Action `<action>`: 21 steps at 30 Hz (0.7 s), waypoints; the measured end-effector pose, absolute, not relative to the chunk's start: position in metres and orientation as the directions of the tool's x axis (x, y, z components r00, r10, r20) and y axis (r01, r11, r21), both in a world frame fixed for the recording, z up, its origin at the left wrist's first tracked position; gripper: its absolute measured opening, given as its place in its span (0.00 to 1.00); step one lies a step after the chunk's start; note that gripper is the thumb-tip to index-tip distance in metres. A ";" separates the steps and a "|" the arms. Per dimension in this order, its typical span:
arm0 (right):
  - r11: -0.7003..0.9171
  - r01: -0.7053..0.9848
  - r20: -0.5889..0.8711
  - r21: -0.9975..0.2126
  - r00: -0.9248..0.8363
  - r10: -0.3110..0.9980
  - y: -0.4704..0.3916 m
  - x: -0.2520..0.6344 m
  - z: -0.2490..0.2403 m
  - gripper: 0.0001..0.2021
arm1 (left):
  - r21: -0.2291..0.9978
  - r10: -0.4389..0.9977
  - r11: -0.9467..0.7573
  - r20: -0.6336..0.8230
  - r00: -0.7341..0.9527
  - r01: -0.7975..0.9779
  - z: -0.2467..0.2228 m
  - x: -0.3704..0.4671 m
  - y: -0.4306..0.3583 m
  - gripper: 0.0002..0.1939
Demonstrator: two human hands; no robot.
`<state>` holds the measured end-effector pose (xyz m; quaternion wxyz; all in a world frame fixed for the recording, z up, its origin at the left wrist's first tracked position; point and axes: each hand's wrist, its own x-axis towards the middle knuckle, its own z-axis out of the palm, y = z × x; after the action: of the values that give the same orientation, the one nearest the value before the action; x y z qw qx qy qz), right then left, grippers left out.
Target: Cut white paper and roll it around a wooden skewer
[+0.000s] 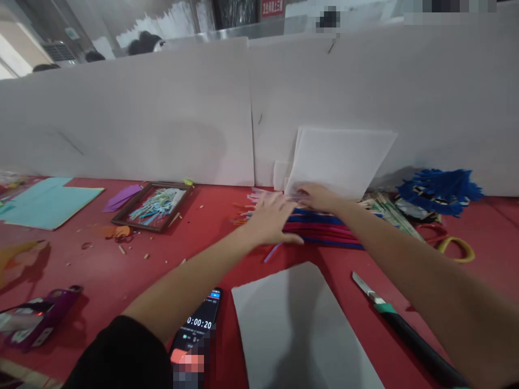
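Behind a red table edged by white boards, coloured strips lie under a person's left hand, fingers spread, no hold visible. The right hand curls beside them, fingertips obscured, grip impossible to tell. Handling strips appears the current step; separating one calls for pinching.

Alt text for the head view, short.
A person's left hand, thumb spread, and right hand are at a bundle of coloured strips on a red table, below white sheets leaning on a white partition. Nearer lie a phone showing a timer, a pale sheet and a black-handled utility knife.
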<state>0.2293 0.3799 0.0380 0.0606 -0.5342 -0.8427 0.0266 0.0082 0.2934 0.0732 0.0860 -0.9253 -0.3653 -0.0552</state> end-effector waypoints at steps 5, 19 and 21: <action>0.543 0.829 0.195 -0.134 -0.515 0.835 0.337 0.230 0.037 0.23 | -0.126 0.652 -0.739 0.120 0.749 0.662 0.038 0.010 0.272 0.43; 0.544 0.833 0.310 -0.099 -0.494 0.813 0.270 0.252 0.015 0.41 | -0.019 0.941 -0.338 -0.015 0.337 0.941 0.097 -0.111 0.231 0.21; 0.546 0.830 0.350 -0.111 -0.482 0.803 0.245 0.253 0.013 0.34 | -0.020 0.983 -0.167 -0.081 0.165 0.986 0.099 -0.153 0.201 0.19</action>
<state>0.2534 0.2446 0.0131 0.1835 -0.4748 -0.8600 -0.0367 -0.1532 0.2010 0.0992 -0.0186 -0.7629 -0.6451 0.0374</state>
